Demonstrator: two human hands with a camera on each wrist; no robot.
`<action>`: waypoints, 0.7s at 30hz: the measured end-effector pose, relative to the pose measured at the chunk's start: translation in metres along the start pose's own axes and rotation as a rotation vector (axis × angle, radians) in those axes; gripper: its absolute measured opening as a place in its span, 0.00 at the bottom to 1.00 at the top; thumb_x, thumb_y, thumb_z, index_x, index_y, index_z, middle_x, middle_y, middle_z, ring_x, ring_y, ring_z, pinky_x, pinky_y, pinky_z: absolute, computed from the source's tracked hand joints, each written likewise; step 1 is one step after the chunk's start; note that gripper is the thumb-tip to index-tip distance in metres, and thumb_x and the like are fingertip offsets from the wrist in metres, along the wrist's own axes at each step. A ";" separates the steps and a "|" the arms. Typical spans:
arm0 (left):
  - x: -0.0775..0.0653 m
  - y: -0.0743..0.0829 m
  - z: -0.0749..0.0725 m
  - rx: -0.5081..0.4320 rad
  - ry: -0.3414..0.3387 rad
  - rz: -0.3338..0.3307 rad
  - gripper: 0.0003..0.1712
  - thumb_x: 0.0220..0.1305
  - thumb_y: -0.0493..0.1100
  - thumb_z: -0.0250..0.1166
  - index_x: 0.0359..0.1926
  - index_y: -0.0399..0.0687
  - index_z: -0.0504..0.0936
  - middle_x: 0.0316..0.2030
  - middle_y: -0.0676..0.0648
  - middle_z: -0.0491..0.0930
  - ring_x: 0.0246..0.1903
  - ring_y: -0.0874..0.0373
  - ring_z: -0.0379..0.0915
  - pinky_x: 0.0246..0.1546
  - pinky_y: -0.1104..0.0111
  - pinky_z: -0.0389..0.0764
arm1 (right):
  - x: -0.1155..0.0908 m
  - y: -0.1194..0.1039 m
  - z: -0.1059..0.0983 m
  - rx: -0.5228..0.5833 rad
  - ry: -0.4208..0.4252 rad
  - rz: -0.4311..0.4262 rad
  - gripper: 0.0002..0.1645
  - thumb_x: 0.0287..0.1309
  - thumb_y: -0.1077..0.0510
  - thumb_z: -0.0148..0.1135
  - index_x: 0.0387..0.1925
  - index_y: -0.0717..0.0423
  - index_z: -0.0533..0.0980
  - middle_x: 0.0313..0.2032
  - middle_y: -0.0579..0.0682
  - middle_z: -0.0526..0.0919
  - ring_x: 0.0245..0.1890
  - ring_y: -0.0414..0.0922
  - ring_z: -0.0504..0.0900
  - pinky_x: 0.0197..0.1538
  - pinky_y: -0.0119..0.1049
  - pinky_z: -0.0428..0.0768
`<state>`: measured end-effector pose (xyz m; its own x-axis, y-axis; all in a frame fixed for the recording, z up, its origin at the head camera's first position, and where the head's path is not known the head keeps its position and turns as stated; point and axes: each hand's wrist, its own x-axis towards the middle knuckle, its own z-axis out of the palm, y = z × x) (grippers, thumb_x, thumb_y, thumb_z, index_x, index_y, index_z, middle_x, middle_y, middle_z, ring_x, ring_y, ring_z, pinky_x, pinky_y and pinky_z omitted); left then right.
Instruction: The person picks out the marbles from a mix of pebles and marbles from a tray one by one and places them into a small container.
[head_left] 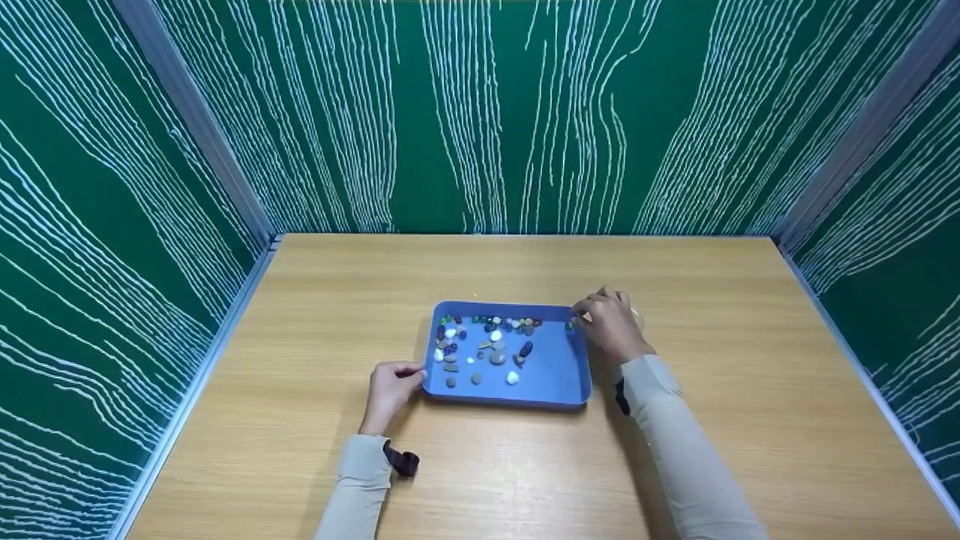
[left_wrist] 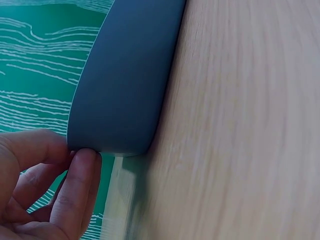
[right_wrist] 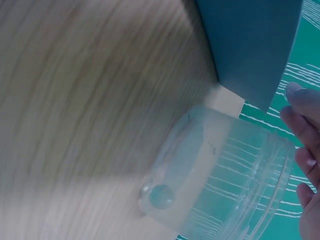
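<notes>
A shallow blue tray [head_left: 551,375] lies on the table, holding several stones and coloured glass marbles. My left hand [head_left: 391,390] pinches its near left corner between thumb and fingers; the left wrist view shows the fingertips [left_wrist: 84,156] at the tray's corner [left_wrist: 120,100]. My right hand [head_left: 611,322] reaches over the right wall near the far corner, its fingertips close to a green marble [head_left: 569,326]. In the right wrist view, thumb and fingers [right_wrist: 300,125] bend loosely, and nothing shows between them. A clear jar [right_wrist: 220,170] with one greenish marble [right_wrist: 161,196] stands beside the tray.
A row of marbles [head_left: 510,323] runs along the tray's far wall, with stones [head_left: 497,358] in its middle and left. The wooden table [head_left: 510,472] meets green, white-streaked walls [head_left: 517,150] at the back and both sides. The jar [head_left: 637,318] is mostly hidden behind my right hand.
</notes>
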<state>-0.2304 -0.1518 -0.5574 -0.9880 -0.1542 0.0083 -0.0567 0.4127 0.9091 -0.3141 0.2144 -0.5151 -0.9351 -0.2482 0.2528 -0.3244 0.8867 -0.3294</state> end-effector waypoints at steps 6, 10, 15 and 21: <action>-0.002 0.001 -0.001 -0.001 -0.007 0.007 0.10 0.54 0.32 0.67 0.38 0.33 0.86 0.40 0.36 0.85 0.43 0.48 0.80 0.44 0.64 0.83 | -0.004 0.004 -0.001 0.027 0.033 -0.006 0.07 0.55 0.62 0.67 0.37 0.58 0.85 0.37 0.53 0.86 0.42 0.49 0.71 0.52 0.49 0.65; -0.002 0.001 -0.001 -0.018 -0.006 -0.011 0.10 0.54 0.32 0.67 0.38 0.33 0.87 0.39 0.36 0.85 0.41 0.50 0.80 0.42 0.67 0.82 | -0.006 0.006 -0.004 0.048 0.038 0.030 0.07 0.57 0.61 0.66 0.37 0.57 0.84 0.38 0.53 0.86 0.44 0.49 0.71 0.53 0.49 0.64; -0.001 0.000 -0.001 -0.023 -0.002 -0.024 0.10 0.54 0.32 0.67 0.38 0.33 0.87 0.39 0.37 0.85 0.40 0.52 0.80 0.41 0.69 0.82 | -0.009 0.009 -0.008 0.083 0.040 0.061 0.06 0.59 0.60 0.64 0.37 0.56 0.84 0.38 0.52 0.85 0.45 0.49 0.70 0.55 0.49 0.62; 0.000 -0.001 0.000 -0.023 -0.005 -0.032 0.09 0.54 0.32 0.67 0.38 0.33 0.87 0.39 0.37 0.85 0.39 0.53 0.80 0.40 0.70 0.82 | -0.011 0.015 -0.012 0.108 0.080 0.029 0.05 0.60 0.59 0.64 0.35 0.56 0.84 0.39 0.52 0.85 0.43 0.49 0.69 0.54 0.50 0.62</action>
<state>-0.2300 -0.1519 -0.5581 -0.9865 -0.1623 -0.0235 -0.0855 0.3870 0.9181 -0.3066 0.2354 -0.5120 -0.9313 -0.1877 0.3123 -0.3152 0.8449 -0.4322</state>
